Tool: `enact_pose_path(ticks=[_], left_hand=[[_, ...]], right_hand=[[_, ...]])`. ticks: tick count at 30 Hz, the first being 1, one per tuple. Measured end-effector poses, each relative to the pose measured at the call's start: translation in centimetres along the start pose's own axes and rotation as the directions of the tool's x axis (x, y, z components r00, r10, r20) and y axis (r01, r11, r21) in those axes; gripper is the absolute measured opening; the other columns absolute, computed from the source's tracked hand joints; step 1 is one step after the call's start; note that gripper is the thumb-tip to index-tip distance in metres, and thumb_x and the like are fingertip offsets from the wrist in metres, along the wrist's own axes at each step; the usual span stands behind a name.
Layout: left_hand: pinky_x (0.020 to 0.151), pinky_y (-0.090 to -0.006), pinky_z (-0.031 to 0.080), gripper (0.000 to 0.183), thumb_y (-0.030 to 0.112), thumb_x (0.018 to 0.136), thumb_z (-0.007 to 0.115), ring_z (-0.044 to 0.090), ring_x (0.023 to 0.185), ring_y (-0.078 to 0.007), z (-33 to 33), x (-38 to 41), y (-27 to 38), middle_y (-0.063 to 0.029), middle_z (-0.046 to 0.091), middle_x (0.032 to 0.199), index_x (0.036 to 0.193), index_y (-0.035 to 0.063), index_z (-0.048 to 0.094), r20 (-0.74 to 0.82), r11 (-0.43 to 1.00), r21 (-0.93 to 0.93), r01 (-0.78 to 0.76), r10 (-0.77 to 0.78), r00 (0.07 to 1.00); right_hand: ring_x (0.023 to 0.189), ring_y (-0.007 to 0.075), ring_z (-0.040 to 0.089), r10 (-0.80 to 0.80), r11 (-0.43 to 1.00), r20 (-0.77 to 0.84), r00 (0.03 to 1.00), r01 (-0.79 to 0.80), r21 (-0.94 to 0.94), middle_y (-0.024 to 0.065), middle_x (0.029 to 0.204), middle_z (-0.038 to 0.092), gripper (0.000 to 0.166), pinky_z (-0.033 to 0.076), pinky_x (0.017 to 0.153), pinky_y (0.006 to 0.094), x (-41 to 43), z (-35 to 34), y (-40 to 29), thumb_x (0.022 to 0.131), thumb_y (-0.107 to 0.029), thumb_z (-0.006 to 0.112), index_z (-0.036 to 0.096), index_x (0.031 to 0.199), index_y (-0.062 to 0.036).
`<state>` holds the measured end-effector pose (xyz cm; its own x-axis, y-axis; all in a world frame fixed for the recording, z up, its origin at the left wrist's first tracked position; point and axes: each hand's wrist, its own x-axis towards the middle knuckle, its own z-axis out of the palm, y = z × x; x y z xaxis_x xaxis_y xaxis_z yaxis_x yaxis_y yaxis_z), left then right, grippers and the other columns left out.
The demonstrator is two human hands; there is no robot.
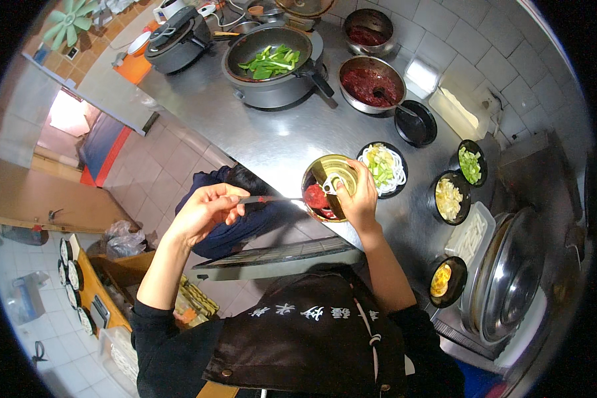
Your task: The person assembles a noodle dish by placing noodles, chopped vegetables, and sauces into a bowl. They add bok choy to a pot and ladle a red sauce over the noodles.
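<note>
My right hand (360, 196) grips the half-raised, ring-pull lid (346, 176) and rim of a large gold-coloured can (306, 179). Dark red contents show in the can, at the steel counter's edge. Between the thumb and fingers of my left hand (216, 206) is the handle of a spoon (266, 199), whose bowl, heaped with red paste (316, 196), is over the can's opening. Just behind my right hand, a black bowl of white noodles with chopped greens (384, 169) rests on the counter.
An electric pan with leafy greens (271, 62) stands at the back left. Steel bowls of red sauce (370, 84) and an empty-looking black bowl (415, 123) stand behind the noodles. Small bowls of chopped vegetables (447, 196) and glass lids (515, 273) line the right. A person (244, 219) is low beyond the counter edge.
</note>
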<state>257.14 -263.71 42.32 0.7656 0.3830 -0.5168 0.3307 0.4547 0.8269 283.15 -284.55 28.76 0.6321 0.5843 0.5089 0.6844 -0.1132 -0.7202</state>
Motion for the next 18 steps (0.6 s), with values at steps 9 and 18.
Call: enact_pose_path(ticks=[9, 18], left_hand=[[0.058, -0.0220, 0.043, 0.043, 0.004, 0.092, 0.051, 0.050, 0.064, -0.0078, 0.5, -3.2, 0.0, -0.0025, 0.058, 0.079, 0.135, -0.0015, 0.053, 0.201, 0.989, 0.134, 0.059, -0.086, 0.976], [0.044, -0.0226, 0.028, 0.021, 0.018, 0.098, 0.058, 0.036, 0.047, -0.0054, -0.8, -4.2, -0.1, 0.0050, 0.046, 0.057, 0.098, -0.0004, 0.068, 0.016, 0.970, 0.170, 0.175, -0.181, 0.983]], right_hand=[[0.111, 0.0426, 0.058, 0.041, 0.999, 0.035, 0.999, -0.041, 0.016, 0.0238, 0.118, 0.059, 0.050, 0.046, 0.097, 0.0469, 0.3, -0.3, -0.7, 0.076, -0.008, 0.071, 0.052, 0.122, 0.0008], [0.112, 0.0430, 0.058, 0.022, 0.999, 0.026, 0.999, -0.021, -0.033, 0.0241, 0.119, 0.059, 0.051, 0.046, 0.098, 0.0476, 0.2, -0.3, -0.7, 0.076, -0.009, 0.071, 0.052, 0.122, 0.0010]])
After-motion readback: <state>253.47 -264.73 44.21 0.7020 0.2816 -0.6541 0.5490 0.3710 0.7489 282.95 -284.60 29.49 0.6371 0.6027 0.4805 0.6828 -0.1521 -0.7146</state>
